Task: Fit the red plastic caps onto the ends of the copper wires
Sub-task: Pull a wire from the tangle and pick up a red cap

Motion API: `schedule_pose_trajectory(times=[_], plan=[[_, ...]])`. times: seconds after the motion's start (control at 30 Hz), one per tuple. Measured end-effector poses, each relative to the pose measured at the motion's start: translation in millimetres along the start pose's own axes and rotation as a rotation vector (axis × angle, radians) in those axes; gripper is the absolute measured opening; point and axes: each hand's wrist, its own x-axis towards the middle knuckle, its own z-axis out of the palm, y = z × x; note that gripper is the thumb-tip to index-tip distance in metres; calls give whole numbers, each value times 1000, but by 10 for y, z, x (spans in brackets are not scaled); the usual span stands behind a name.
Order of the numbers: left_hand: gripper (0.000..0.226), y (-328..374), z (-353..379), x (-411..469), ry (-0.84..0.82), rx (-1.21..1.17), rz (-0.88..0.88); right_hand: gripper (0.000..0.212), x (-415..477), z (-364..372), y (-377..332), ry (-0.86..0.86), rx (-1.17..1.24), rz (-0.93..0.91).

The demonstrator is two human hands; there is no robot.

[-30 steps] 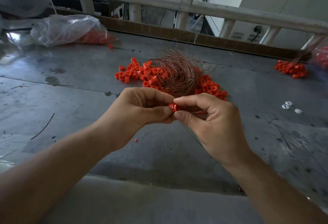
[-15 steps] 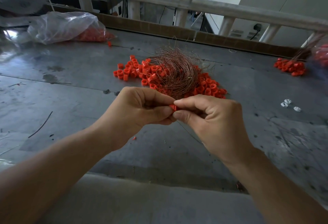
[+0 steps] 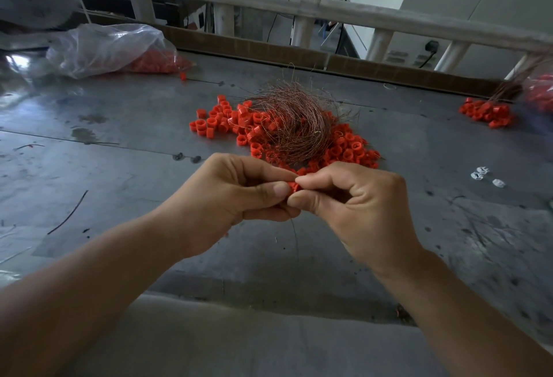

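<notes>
In the head view, a red plastic cap (image 3: 294,186) is pinched at frame centre between the thumb and forefinger tips of the left hand (image 3: 230,197) and the right hand (image 3: 359,206), which are pressed together around it. A thin copper wire (image 3: 294,233) is seen hanging below the fingers. Just beyond, a tangle of copper wires (image 3: 294,125) is heaped over loose red caps (image 3: 347,149) on the grey metal table (image 3: 119,143). A clear plastic bag (image 3: 104,47) is seen at upper left.
</notes>
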Motion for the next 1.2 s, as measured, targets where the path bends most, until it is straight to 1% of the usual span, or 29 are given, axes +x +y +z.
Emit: schedule_pose_trajectory(times=[0.17,0.23,0.33,0.43,0.53,0.67,0.8,0.87,1.0,1.1,1.2], plan=[[20,17,-33,1,-66,4,-20,20,15,-31,10,-94,159,95],[20,19,-45,-1,-93,4,-39,24,25,-41,24,-140,184,113],[26,22,-69,-15,-136,-16,-64,33,40,-72,35,-265,153,86],[38,21,-78,-15,-155,-18,-80,24,54,-88,31,-371,65,32],[48,21,-43,-24,-166,-1,-41,16,48,-92,28,-362,-20,-20],[59,-26,27,-55,-102,260,130,8,16,-81,20,-353,-76,-49],[61,-50,40,-67,-112,334,183,9,4,-69,4,-346,-87,-71],[64,-54,35,-82,-121,343,198,7,-9,-59,-11,-339,-87,-72],[58,-43,59,-121,-116,337,229,9,-38,-25,-25,-313,-74,-68],[60,-31,75,-114,-101,317,198,9,-36,-43,-19,-325,-53,-41],[59,-5,66,-92,-122,230,130,10,-19,-59,-9,-344,-14,-8]])
